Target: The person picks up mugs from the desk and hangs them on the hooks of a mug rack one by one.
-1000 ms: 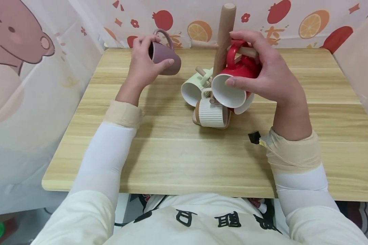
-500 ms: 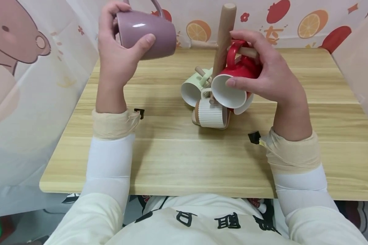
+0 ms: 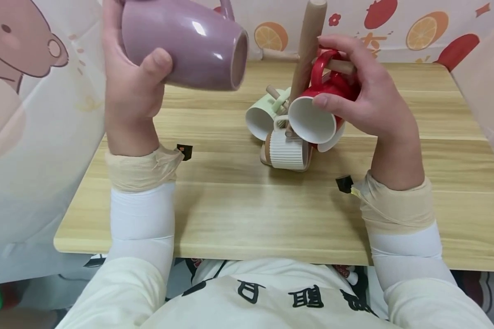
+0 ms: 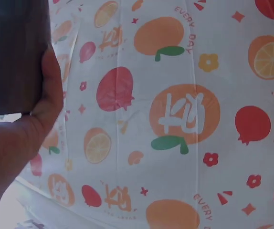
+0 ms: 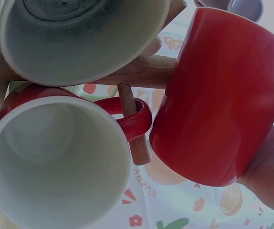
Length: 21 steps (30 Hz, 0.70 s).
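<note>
My left hand (image 3: 133, 93) holds a purple mug (image 3: 189, 45) on its side in the air at the upper left, its base facing right and its handle upward. In the left wrist view the mug (image 4: 15, 57) is dark and partly out of frame. My right hand (image 3: 370, 96) grips a red mug (image 3: 340, 87) with a white inside, its handle around a peg of the wooden mug tree (image 3: 308, 50). Lower on the tree hang a pale green mug (image 3: 260, 121) and a ribbed white mug (image 3: 287, 151). A second red mug (image 5: 56, 152) hangs there too, mostly hidden in the head view.
The tree stands on a light wooden table (image 3: 247, 219). One bare peg (image 3: 280, 55) points left near the tree's top. A fruit-print curtain (image 3: 420, 27) hangs behind the table. Small black wrist cameras (image 3: 185, 151) stick out from both wrists.
My left hand has lifted the purple mug toward the head camera and to the left, turning its base into view. My right hand keeps its grip on the red mug; the head view has shifted slightly.
</note>
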Each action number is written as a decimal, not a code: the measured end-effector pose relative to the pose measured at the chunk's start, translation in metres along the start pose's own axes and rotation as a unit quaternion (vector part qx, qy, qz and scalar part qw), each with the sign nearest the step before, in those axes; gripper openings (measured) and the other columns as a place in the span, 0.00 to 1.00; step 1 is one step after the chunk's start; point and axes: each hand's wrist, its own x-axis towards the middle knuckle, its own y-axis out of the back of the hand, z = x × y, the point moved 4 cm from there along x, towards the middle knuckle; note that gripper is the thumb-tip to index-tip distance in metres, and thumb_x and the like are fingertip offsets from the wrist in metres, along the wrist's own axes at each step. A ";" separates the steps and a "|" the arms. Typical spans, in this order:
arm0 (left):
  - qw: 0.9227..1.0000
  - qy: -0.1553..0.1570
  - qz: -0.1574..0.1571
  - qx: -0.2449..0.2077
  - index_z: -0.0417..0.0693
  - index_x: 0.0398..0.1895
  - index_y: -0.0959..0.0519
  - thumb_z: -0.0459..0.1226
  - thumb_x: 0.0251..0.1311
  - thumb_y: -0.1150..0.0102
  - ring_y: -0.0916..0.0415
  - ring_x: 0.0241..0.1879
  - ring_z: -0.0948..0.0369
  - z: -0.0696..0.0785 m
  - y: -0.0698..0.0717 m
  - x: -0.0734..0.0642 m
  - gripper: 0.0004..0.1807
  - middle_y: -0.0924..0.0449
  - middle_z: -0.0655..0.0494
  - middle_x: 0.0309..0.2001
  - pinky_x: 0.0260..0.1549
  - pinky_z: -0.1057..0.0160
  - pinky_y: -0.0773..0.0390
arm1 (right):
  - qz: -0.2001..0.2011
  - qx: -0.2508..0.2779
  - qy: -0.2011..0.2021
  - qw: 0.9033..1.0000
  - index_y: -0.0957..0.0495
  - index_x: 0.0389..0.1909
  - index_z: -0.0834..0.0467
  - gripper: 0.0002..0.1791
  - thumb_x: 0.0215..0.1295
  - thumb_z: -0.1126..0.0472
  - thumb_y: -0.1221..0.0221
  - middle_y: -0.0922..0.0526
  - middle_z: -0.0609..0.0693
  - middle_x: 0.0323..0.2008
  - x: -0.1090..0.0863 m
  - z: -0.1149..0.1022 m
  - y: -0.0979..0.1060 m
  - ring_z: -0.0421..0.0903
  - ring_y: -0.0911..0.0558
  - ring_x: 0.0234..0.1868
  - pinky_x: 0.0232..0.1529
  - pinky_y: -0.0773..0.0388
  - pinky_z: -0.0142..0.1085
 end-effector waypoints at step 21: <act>0.964 0.104 -0.236 -0.062 0.33 0.40 0.29 0.38 0.18 0.12 0.33 0.56 0.43 -0.025 -0.031 -0.022 0.42 0.28 0.40 0.48 0.47 0.54 0.25 | 0.249 -0.025 0.194 0.948 0.23 0.38 0.74 0.38 0.46 0.40 0.30 0.17 0.62 0.46 -0.002 -0.044 -0.006 0.59 0.23 0.57 0.73 0.44 0.51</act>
